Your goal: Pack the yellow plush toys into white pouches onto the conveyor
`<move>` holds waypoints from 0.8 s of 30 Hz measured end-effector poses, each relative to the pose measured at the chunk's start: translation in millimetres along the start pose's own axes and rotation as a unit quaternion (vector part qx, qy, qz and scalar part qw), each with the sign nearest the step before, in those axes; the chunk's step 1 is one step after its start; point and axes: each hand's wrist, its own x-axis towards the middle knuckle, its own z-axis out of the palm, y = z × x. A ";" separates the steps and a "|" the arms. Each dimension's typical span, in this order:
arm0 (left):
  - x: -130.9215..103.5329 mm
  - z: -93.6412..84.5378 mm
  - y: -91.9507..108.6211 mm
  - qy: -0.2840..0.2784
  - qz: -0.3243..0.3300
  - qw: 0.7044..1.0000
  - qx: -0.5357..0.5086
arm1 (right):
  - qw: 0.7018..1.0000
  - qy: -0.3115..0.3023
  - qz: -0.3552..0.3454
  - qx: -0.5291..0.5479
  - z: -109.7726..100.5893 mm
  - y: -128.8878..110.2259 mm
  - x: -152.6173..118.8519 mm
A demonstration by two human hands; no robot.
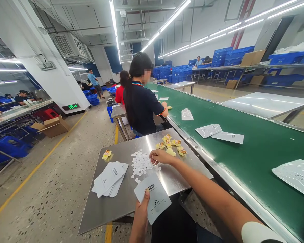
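My left hand [142, 211] grips a flat silvery-white printed pouch [157, 199] by its left side, thumb on top near the dark logo. Above the steel table, my right hand [161, 157] reaches over a heap of small white round discs [140, 163]. Its fingers are pinched together at the heap's right edge; whatever may be between the fingertips is too small to make out. Left of the heap lies a fanned stack of similar pouches [110, 179]. Several yellow figure-shaped pieces [168, 143] sit beyond my right hand, and one more yellow piece [106, 154] rests at the far left corner.
A green conveyor belt [258, 155] runs along the right side, with several pouches [186, 114] lying on it. Its metal rail borders the steel table [98, 216]. A co-worker in a dark shirt [144, 104] sits just ahead. An open cardboard box [53, 126] stands on the floor at left.
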 end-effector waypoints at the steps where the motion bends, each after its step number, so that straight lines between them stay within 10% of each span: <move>1: 0.3 1.2 -0.8 0.004 0.005 1.000 0.002 | 1.000 0.006 0.000 0.002 1.8 1.0 0.7; 24: 18.5 -11.5 10.4 -0.035 0.072 0.997 0.006 | 0.997 0.034 -0.053 0.048 15.2 4.0 9.3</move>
